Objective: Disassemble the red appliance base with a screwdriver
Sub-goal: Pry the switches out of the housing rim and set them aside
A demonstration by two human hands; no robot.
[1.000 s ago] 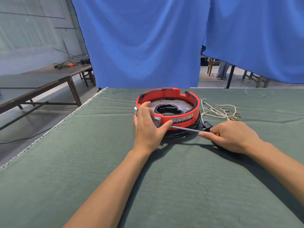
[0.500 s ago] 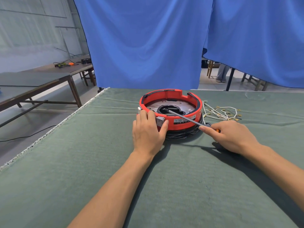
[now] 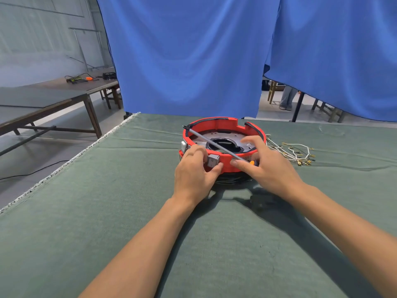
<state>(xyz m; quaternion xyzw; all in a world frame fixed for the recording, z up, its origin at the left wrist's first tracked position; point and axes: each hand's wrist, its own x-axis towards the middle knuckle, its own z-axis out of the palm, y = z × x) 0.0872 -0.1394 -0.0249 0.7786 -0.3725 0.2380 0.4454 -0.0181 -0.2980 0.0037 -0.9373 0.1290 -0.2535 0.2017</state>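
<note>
The screwdriver (image 3: 217, 145), gripped in the right hand (image 3: 268, 166), has swung up across the red appliance base (image 3: 223, 127) mid-table, tip at its far-left rim; the left hand (image 3: 194, 168) grips the near wall, suggesting prying begins.

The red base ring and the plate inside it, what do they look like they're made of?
Red base ring: likely moulded plastic, with a uniform, slightly glossy colour and clean notches. Inner plate: probably stamped metal, dull grey with a faint sheen and small holes.
</note>
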